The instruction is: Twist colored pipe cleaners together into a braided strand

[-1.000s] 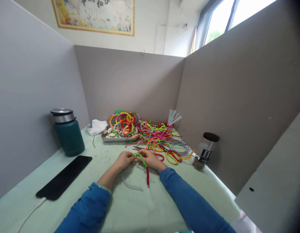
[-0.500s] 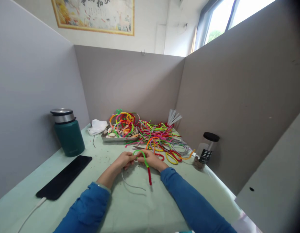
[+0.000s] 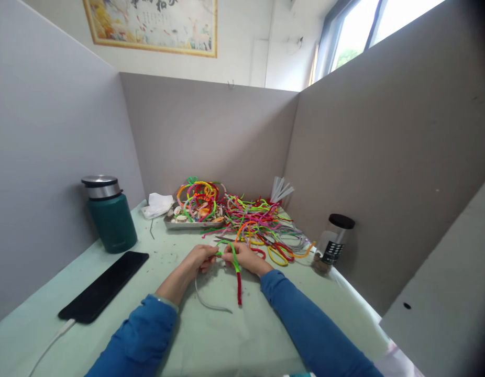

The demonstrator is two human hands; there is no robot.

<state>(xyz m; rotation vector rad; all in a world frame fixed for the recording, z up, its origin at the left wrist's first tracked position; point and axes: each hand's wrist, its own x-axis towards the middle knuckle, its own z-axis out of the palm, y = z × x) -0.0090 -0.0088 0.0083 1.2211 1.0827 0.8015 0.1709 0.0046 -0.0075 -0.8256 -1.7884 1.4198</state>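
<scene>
One grey cord point(image 3: 211, 306) has dropped its tip toward the table point(image 3: 274, 335) at six o'clock, likely a slight regrip; beyond, mid-dial, my left hand point(image 3: 199, 257) and right hand point(image 3: 244, 257) pinch the green-and-red stem point(image 3: 239, 283); coloured pile point(image 3: 256, 212) toward one.

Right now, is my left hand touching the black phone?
Apart: the head view shows pale green tablecloth between your left hand and the black phone.
</scene>
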